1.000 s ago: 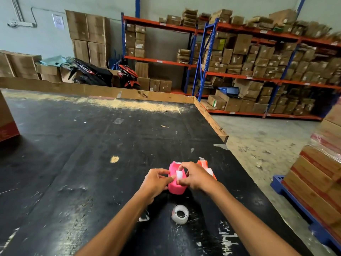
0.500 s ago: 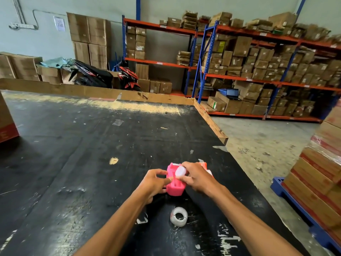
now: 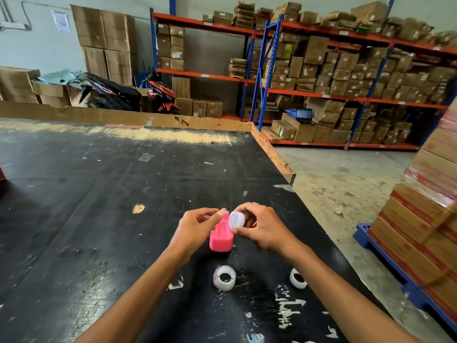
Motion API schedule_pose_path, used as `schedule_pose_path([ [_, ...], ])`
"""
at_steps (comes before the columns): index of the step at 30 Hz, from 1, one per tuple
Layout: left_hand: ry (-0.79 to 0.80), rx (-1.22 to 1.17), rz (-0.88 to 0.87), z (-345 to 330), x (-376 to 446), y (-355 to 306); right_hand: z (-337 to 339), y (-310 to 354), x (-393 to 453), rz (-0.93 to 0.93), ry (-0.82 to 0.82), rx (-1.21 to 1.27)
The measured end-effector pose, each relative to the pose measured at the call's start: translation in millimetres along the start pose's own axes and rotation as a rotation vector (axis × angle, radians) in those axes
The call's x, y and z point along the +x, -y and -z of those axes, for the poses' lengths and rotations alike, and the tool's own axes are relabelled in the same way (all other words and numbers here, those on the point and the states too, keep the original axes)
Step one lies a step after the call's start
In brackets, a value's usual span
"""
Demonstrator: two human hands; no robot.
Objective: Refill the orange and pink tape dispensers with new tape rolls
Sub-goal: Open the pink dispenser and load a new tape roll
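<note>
Both hands at the pink tape dispenser point(image 3: 220, 237) on the black desk point(image 3: 99, 206).

The right hand point(image 3: 262, 227) pinches a small translucent spool point(image 3: 236, 219) between thumb and fingertips, just above the dispenser's far end. The left hand point(image 3: 195, 229) curls beside the dispenser's left side, fingertips by its top; whether it grips is unclear. The orange dispenser is hidden behind the right hand. Two white tape rolls point(image 3: 224, 278) point(image 3: 298, 279) lie nearer, well apart from each other. Shelving with cartons point(image 3: 333, 78) stands far right; stacked boxes point(image 3: 425, 219) are cut off at the right edge.
</note>
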State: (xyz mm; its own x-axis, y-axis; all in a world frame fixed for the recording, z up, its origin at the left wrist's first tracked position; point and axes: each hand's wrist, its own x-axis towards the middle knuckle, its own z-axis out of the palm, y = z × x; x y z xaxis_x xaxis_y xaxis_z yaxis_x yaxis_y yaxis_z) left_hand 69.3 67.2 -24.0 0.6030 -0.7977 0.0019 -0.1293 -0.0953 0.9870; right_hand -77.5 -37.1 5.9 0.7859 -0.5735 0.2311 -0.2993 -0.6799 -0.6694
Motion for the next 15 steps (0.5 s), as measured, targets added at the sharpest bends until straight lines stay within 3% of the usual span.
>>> schedule_pose_path([
  [3, 0.104, -0.089, -0.009, -5.6, -15.1, -19.1, -2.5, 10.0, -1.2, 0.067, 0.016, -0.079],
  [11, 0.022, -0.406, 0.052, -1.1, -27.9, -22.0, -15.4, 23.9, -8.6, 0.017, -0.146, 0.186],
  [15, -0.002, -0.438, 0.029, 0.2, -31.0, -22.6, -25.9, 27.8, -13.0, 0.034, -0.193, 0.238],
])
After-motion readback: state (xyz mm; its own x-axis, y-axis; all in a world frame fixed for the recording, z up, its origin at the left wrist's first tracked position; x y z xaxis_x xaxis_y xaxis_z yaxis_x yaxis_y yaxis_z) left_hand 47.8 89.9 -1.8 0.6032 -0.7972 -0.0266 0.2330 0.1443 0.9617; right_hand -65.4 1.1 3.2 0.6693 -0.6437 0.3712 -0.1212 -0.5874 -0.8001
